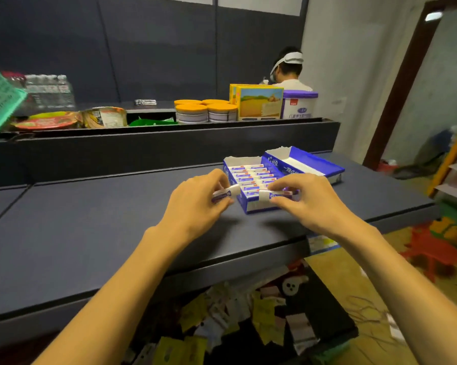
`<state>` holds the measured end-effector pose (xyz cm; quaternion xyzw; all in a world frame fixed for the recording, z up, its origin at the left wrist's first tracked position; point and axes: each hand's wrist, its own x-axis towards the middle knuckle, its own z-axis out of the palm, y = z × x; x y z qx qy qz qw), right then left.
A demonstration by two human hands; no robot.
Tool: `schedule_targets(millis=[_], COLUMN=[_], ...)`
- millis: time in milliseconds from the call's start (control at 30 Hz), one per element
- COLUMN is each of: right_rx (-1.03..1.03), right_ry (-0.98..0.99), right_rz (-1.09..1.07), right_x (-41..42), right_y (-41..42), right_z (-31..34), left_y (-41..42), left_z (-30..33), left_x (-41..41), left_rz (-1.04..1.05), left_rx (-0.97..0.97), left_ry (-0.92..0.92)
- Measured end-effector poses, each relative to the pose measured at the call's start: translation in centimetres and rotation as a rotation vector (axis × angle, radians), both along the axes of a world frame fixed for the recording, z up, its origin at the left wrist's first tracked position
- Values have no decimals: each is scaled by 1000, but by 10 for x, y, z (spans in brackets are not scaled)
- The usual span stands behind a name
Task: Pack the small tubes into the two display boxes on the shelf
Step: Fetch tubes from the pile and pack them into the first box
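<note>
Both hands pinch small tubes over the nearer display box [253, 188]: left hand [195, 204] one tube [222, 195], right hand [309, 201] another tube [277, 195].

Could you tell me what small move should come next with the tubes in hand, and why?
Probably lower the tube in the right hand into the near box: it hovers at the front edge, the rows behind look filled, and the far box appears empty.
</note>
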<state>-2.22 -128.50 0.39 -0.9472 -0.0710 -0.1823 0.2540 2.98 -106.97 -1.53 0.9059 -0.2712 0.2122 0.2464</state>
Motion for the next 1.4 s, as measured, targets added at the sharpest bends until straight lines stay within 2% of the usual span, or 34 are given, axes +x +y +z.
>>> schedule_targets(millis=[200,433,600,967,1100,1400], right_rx=[-37,-66,-199,-456,-552,-635], right_ry=[-37,7,104,241,204,194], right_rz=[55,74,85,214,241,299], right_x=[25,54,80,105,107,110], right_y=[-45,-66,-64,-59,-55,-48], right_z=[8,17,23,27,30,28], left_y=[-40,-75,-91,-94,-91,-89], left_z=[-3,7,5,-11,-14,-11], left_x=[6,34,58,76,77,73], left_rz=[93,127,131,167,176,154], left_rx=[-70,-104,-76,-165,-205,-222], left_ry=[-13,-30,19,125,138,169])
